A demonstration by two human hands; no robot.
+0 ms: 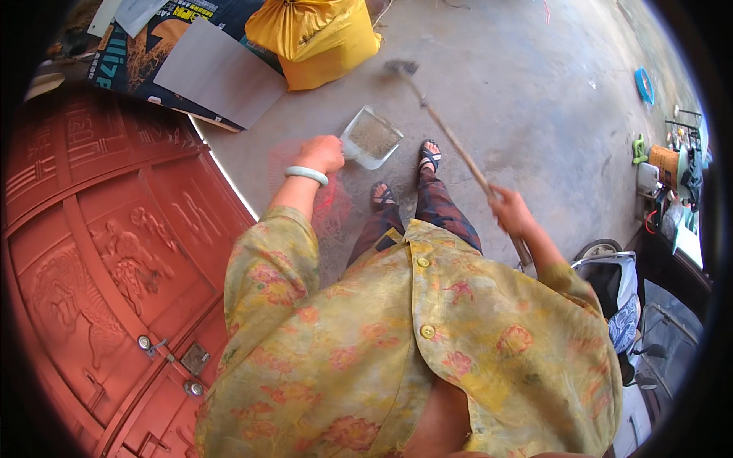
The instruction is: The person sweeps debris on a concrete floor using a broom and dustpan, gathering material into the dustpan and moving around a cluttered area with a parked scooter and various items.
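A carved red door (107,252) fills the left side, with a metal latch (153,346) low on it. At the top, a yellow sack (313,34) sits on the concrete floor (534,99), just beside flattened cardboard (153,53) with a grey sheet (217,72) lying on it. A blue ring (645,85) lies far right on the floor. Near the right edge stands a cluttered shelf (676,172), and below it a white scooter (618,298).

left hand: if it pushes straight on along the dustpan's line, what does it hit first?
Likely the broom head on the concrete floor. The left hand holds the dustpan, whose mouth points toward it; the gap between them looks bare, though depth is unclear.
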